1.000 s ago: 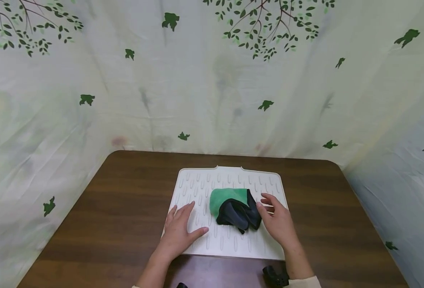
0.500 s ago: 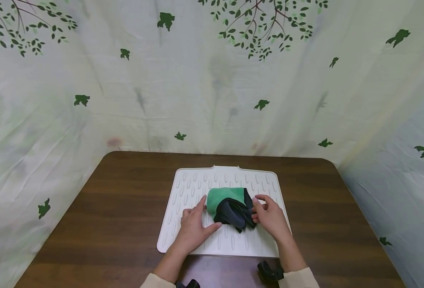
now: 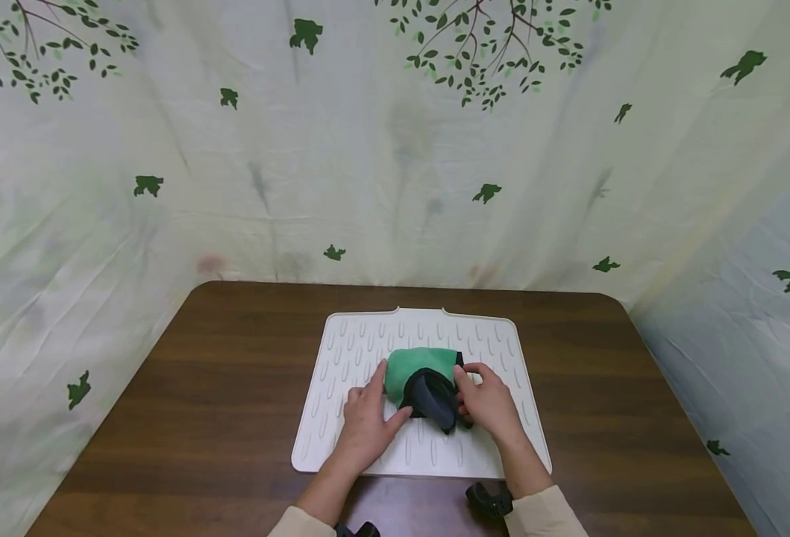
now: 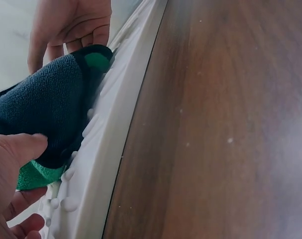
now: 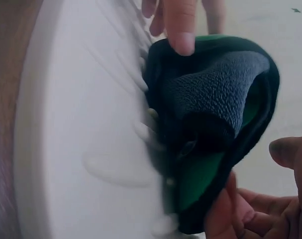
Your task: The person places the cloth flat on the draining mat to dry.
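Observation:
A small two-sided cloth (image 3: pixel 418 365), green on one face and dark blue on the other with black edging, lies bunched on a white ridged mat (image 3: pixel 327 418). At its left side my left hand (image 3: pixel 368 425) has its fingers extended, the thumb (image 4: pixel 29 146) touching the dark face. My right hand (image 3: pixel 491 406) is at the cloth's right edge, with loosely bent fingers. In the right wrist view its fingers (image 5: pixel 221 211) touch the black edging, while the thumb (image 5: pixel 286 152) stands apart. The cloth arches up in a fold between the hands.
The mat lies on a brown wooden table (image 3: pixel 233 388), near its front edge. Behind and at the sides hangs a pale curtain (image 3: pixel 368 171) printed with leaves and branches. Black wrist devices (image 3: pixel 488 498) sit at both sleeves.
My left hand has moved right to reach the cloth. My right hand has moved left onto its edge, and the dark part has been pushed into a tighter fold.

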`<state>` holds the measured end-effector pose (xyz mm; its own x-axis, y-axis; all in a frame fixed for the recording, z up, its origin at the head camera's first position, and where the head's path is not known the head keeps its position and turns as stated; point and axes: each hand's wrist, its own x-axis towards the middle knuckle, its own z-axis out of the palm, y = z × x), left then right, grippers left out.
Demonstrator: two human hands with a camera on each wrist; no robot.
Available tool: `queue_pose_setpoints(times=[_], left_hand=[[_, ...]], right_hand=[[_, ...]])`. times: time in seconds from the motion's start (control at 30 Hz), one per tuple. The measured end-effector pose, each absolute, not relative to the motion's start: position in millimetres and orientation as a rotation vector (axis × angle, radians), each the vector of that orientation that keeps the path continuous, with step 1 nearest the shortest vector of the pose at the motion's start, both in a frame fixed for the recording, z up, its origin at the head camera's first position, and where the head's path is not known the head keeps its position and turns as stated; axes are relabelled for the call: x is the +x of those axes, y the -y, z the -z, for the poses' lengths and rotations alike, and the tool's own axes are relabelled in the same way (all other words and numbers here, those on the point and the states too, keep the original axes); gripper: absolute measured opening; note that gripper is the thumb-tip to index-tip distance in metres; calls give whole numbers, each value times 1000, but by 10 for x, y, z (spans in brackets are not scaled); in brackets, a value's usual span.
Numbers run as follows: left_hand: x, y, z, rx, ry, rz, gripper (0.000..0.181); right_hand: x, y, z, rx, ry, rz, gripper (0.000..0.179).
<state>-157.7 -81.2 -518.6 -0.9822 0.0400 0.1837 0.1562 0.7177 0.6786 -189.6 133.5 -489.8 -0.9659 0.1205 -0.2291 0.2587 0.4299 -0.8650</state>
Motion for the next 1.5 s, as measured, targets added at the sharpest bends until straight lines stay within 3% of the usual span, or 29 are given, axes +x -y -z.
queue_pose_setpoints(times=[0.3,0.83,1.5], left_hand=[[-1595,799,5199,-197,2682,1038,78],[-1662,915,5105,-177,2592,1021,72],[-1756,1166,4897,-311,2389,839,57]], right_hand=[[-1948,-1294,4950,455,-2451,1749,48],[-1962,-1368,4839,498,-2236,2198,55],[-1930,-1504,4747,515,-2187,2309,55]])
